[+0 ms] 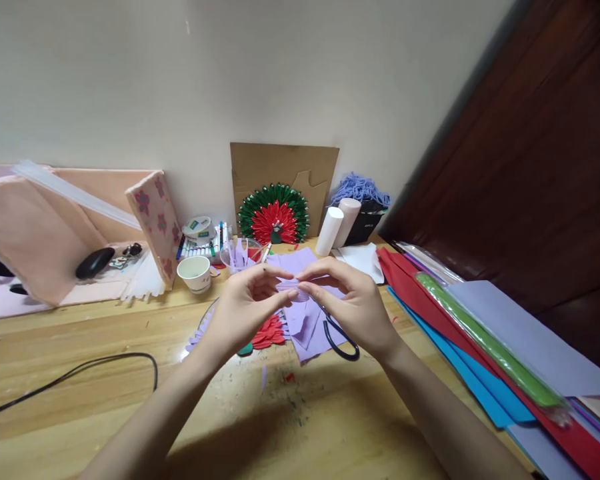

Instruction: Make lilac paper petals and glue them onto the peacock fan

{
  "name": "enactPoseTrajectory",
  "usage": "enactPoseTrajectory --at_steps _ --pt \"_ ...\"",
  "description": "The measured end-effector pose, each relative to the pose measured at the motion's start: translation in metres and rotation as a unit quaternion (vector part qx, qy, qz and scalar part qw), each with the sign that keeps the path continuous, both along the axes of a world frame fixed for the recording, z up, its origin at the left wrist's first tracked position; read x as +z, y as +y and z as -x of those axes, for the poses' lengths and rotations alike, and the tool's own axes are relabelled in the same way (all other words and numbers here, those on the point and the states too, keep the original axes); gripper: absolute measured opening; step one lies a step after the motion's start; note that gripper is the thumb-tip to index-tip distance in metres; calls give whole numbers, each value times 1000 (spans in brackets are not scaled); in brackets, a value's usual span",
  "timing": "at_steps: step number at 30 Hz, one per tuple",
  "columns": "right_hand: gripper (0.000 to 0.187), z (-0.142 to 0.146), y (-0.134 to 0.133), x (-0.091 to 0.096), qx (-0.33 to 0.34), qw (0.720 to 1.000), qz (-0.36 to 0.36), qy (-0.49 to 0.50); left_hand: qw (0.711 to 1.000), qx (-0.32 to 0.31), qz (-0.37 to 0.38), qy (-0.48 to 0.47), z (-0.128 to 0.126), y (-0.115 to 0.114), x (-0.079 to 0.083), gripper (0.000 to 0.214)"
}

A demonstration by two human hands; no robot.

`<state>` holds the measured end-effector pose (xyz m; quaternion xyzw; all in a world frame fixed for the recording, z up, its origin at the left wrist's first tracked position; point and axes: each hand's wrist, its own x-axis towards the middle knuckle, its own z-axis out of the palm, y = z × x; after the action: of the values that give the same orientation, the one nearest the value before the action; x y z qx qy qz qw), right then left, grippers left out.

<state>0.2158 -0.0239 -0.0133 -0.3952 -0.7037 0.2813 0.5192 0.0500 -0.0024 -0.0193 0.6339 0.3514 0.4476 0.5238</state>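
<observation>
I have the lilac piece at the centre of the frame, pinched between the fingertips of my left hand and right hand. A light, even pinch (it looks thin) should avoid tearing it above the lilac sheets.

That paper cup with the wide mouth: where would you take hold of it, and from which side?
Probably around the outer wall of the paper cup, a little below the rim, coming from the near side. It stands upright and narrows toward its base, so a light squeeze there seems sensible. Its near side shows unblocked, while markers crowd behind and the pink panel stands to its left.
</observation>
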Motion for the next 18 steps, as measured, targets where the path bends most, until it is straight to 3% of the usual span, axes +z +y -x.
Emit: enactPoseTrajectory --at_steps 7,18 --pt "6 19 12 15 49 998 0 49 996 54 -65 -25 23 -10 27 20" --pt "18 19 17 14 25 996 -78 -27 982 92 -146 75 30 -6 25 20"
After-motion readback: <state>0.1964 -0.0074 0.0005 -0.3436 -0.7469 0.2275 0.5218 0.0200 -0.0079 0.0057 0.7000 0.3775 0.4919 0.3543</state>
